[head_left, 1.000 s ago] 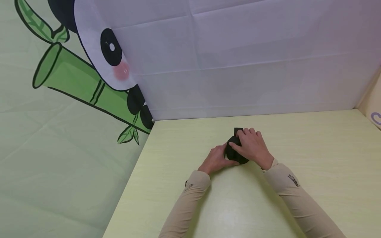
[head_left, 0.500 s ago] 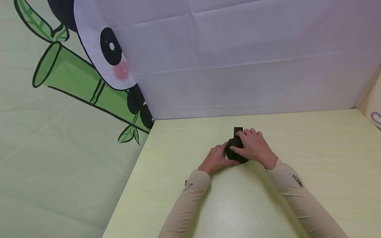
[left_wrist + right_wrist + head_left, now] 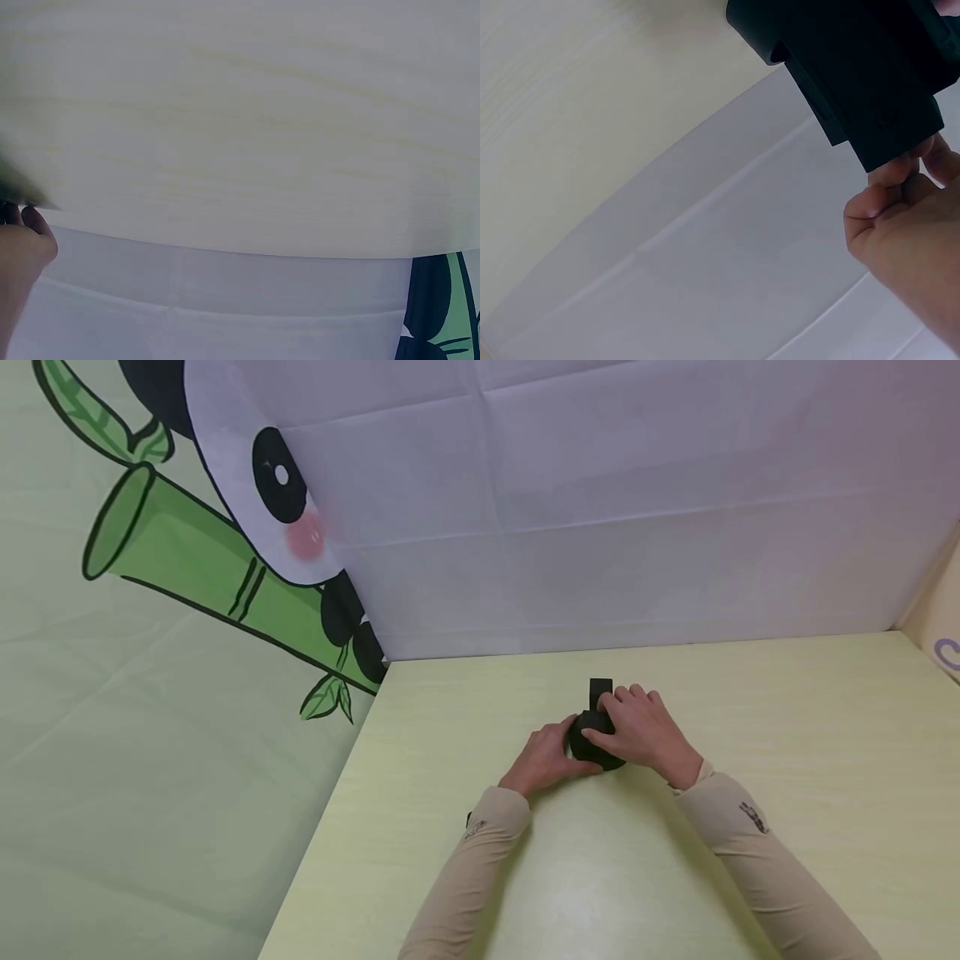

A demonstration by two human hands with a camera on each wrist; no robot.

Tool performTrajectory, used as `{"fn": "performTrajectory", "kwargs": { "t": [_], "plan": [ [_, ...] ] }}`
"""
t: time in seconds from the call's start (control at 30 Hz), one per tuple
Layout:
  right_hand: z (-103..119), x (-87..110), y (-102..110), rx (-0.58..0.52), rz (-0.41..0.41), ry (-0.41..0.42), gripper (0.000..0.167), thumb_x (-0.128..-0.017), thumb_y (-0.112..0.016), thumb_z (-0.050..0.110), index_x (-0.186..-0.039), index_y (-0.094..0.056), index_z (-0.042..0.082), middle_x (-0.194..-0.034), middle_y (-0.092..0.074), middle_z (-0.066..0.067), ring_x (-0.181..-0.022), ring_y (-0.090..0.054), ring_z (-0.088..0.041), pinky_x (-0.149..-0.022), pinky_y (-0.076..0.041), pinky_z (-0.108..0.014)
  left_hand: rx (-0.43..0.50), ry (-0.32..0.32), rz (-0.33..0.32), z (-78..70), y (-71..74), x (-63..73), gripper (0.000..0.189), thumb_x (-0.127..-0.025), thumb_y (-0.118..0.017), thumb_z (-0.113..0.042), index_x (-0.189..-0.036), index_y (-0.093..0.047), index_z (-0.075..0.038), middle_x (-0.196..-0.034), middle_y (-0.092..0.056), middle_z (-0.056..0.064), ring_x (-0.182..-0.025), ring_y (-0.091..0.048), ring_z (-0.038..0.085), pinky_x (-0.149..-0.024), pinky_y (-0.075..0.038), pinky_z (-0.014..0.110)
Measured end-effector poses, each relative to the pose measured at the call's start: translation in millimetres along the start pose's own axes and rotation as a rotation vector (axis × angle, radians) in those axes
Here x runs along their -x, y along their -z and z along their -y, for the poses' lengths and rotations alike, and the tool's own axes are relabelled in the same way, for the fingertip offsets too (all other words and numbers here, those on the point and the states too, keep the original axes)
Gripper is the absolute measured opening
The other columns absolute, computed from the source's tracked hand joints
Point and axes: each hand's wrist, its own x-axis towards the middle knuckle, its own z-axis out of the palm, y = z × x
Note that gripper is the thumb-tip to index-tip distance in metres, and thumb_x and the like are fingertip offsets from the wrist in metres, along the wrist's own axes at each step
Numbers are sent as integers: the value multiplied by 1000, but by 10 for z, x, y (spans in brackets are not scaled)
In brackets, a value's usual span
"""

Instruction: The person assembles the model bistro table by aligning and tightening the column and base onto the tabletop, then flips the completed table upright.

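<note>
A black object with a rounded body point(image 3: 587, 750) and a flat rectangular piece point(image 3: 600, 688) at its far end is on the table. My left hand point(image 3: 543, 760) holds the body's left side, with the thumb along the near edge. From the right, my right hand point(image 3: 645, 731) grips the object, its thumb across the body and its fingers beside the rectangular piece. The right wrist view shows the boxy black object point(image 3: 862, 67) close up, with curled fingers point(image 3: 891, 174) at its end. Its exact kind is unclear. In the left wrist view, a hand point(image 3: 26, 244) shows at the edge.
The pale wooden table point(image 3: 375, 860) extends around both arms. A white cloth wall point(image 3: 600, 527) rises behind its far edge. On the left hangs a green cloth point(image 3: 150, 777) with a printed panda and bamboo.
My right hand has shifted slightly to the right. More of the rectangular piece shows beyond the rounded body. My left hand has stayed almost in place.
</note>
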Motion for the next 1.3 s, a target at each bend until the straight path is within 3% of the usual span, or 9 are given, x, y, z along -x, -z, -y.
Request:
{"fn": "performTrajectory", "kwargs": {
  "t": [0.17,0.4,0.53,0.67,0.87,0.97,1.13,1.3],
  "plan": [
    [-12,15,-36,9,-23,4,44,-91,-78,46,-87,-59,6,-82,-56,-9,-78,-51,-31,-71,-42,-47,1,-17,-2,-7,-13,-10,75,-83,-85,-54,-144,-55,-23,-119,-66,-3,-108,-62,12,-98,-48,36],
    [-22,32,-53,-4,-27,3,38,-91,-77,41,-88,-60,7,-83,-58,-9,-79,-52,-30,-72,-43,-48,3,-19,-5,-9,-34,-21,77,-82,-85,-54,-145,-54,-23,-122,-66,-3,-111,-62,13,-99,-48,35],
    [-15,40,-53,3,-23,8,43,-91,-77,45,-88,-61,6,-83,-59,-9,-79,-52,-30,-71,-42,-47,0,-13,-5,-14,-44,-25,78,-82,-86,-54,-147,-54,-24,-123,-67,-3,-111,-62,12,-101,-47,37],
    [-30,55,-43,-17,-16,23,44,-91,-77,46,-96,-65,3,-89,-62,-12,-82,-53,-31,-73,-43,-48,0,-11,2,-16,-55,-29,79,-82,-85,-55,-147,-53,-24,-125,-67,-3,-113,-62,12,-102,-46,39],
    [-79,66,-10,-46,0,128,42,-93,-76,29,-120,-69,-1,-101,-61,-16,-91,-54,-35,-77,-47,-51,-17,-1,1,-34,-60,-33,81,-82,-85,-56,-148,-52,-22,-127,-66,-2,-115,-61,13,-103,-46,39],
    [-87,63,-13,-42,9,156,39,-93,-77,28,-118,-69,-2,-98,-59,-14,-88,-53,-33,-74,-47,-48,-11,0,0,-44,-62,-35,80,-82,-85,-54,-148,-52,-23,-126,-66,-2,-114,-61,13,-102,-46,38],
    [-84,66,-9,-52,5,133,44,-91,-80,37,-112,-69,-1,-96,-61,-14,-83,-53,-31,-72,-46,-45,-12,-5,-1,-61,-68,-43,78,-83,-86,-52,-147,-53,-22,-123,-67,-1,-111,-62,13,-101,-47,37],
    [-97,85,5,-50,1,140,43,-91,-80,33,-115,-70,-1,-98,-62,-14,-84,-54,-31,-72,-47,-46,-19,-4,3,-72,-75,-48,80,-83,-85,-53,-149,-52,-21,-126,-66,0,-114,-62,14,-102,-47,38]
  ]
}}
